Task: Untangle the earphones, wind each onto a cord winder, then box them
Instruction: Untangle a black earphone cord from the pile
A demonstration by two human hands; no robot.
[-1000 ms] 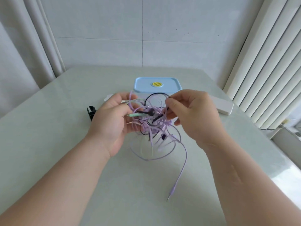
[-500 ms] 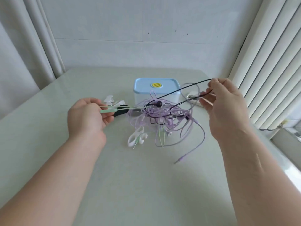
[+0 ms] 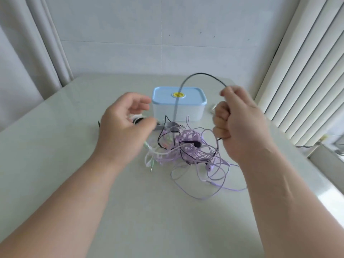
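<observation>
A tangle of earphone cords (image 3: 188, 151), mostly purple with a pale green one and a black one, lies on the table in front of the box. My right hand (image 3: 240, 123) grips the black cord (image 3: 202, 74), which arcs up over the box and runs back down into the tangle. My left hand (image 3: 121, 125) hovers above the left side of the tangle with fingers loosely spread, holding nothing. A black earbud (image 3: 197, 144) sits on top of the pile. Behind it stands a clear box with a light blue lid (image 3: 178, 95), closed.
White cord winders (image 3: 136, 119) lie partly hidden behind my left hand, and a white object (image 3: 211, 108) lies right of the box. Curtains hang at the left, vertical blinds at the right. The pale table (image 3: 149, 211) extends toward me.
My left hand has let go of the green cord and the tangle has dropped onto the table. My right hand has lifted the black cord into a high loop.
</observation>
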